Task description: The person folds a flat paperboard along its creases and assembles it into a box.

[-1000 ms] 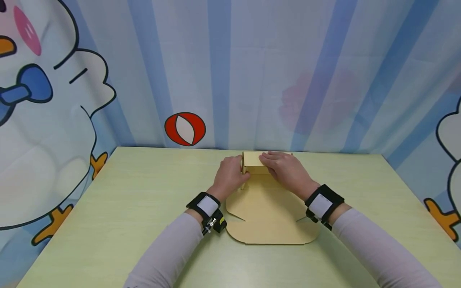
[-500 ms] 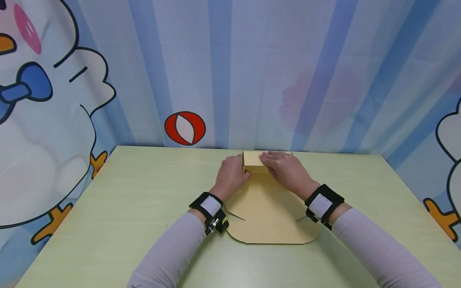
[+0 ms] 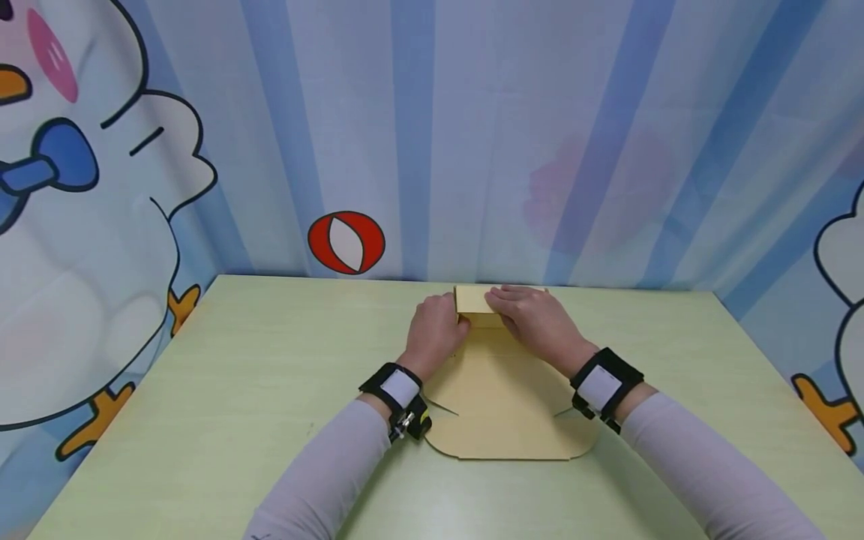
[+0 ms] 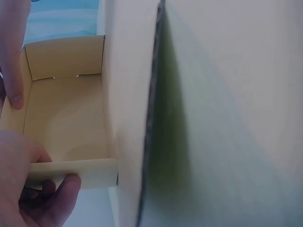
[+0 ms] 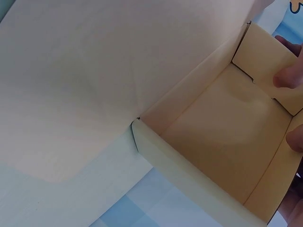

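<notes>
A tan cardboard box, partly folded, stands at the far side of the table with its hollow facing me. Its long lid panel lies toward me on the tabletop. My left hand pinches the box's left side wall, thumb inside and fingers outside. My right hand grips the upper wall, its fingers lying over the top and its thumb inside, as the right wrist view shows. Inside, the box's bare back panel is seen in both wrist views, with side walls standing around it.
The pale green table ends just behind the box at a striped blue curtain printed with cartoon figures. Black bands with cameras sit on both wrists. Slits cut into the lid panel's two sides show near its front.
My left wrist and forearm have shifted slightly to the right, and the left hand sits closer round the side wall. The right hand keeps its place on top.
</notes>
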Motion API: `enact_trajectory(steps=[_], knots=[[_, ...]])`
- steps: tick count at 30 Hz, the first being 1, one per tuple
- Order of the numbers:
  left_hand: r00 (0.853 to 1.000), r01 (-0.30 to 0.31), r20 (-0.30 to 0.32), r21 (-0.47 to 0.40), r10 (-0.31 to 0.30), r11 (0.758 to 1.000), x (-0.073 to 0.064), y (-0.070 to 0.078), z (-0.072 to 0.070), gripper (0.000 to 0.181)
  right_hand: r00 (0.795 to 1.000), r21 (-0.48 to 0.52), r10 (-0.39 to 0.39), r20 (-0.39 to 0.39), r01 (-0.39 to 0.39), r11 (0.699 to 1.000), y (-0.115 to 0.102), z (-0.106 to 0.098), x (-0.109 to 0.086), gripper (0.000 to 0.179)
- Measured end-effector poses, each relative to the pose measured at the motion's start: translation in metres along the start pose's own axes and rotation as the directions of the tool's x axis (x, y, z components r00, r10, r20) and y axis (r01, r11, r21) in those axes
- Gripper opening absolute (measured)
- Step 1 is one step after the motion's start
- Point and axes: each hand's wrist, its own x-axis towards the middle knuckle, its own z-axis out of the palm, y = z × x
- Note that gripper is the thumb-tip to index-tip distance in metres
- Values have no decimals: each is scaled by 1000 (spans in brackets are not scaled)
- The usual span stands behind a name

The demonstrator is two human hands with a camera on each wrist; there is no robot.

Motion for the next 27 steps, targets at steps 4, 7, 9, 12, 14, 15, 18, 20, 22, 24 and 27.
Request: enact_trajectory(steps=[4, 7, 9, 12, 14, 15, 18, 20, 22, 24, 27], knots=[[1000, 11, -17, 1, -11, 1000, 0, 1, 2, 15, 1000, 1, 1, -1, -1, 1000, 0, -1, 0, 37], [1000, 20, -23, -10, -21, 1000, 0, 2, 3, 17, 1000, 7, 0, -4, 0, 1000, 0, -2, 1, 37], [999, 23, -28, -12, -23, 1000, 1, 2, 3, 18, 1000, 7, -1, -4, 1, 1000, 0, -2, 1, 37], [999, 25, -34, -11, -25, 1000, 1, 3, 4, 19, 1000, 5, -2, -2, 3, 1000, 0, -3, 1, 37], [999, 22, -42, -3, -23, 1000, 1, 4, 4, 20, 1000, 4, -4, -2, 4, 1000, 0, -3, 2, 37], [999, 23, -44, 0, -23, 1000, 1, 4, 5, 20, 1000, 2, -4, -2, 4, 1000, 0, -3, 2, 37], [998, 24, -51, 11, -24, 1000, 1, 4, 5, 20, 1000, -1, -6, -1, 6, 1000, -1, -3, 1, 37], [998, 27, -50, 11, -26, 1000, 1, 4, 6, 20, 1000, -2, -6, 0, 6, 1000, 0, -2, 1, 37], [999, 27, -47, 8, -26, 1000, 1, 4, 6, 19, 1000, -2, -6, 0, 6, 1000, 0, -2, 1, 37], [999, 24, -39, 4, -24, 1000, 1, 3, 5, 18, 1000, 0, -6, -1, 6, 1000, 0, -1, 1, 37], [1000, 25, -14, 8, -25, 1000, 0, 3, 3, 18, 1000, 2, -5, -1, 5, 1000, 0, -1, 0, 37]])
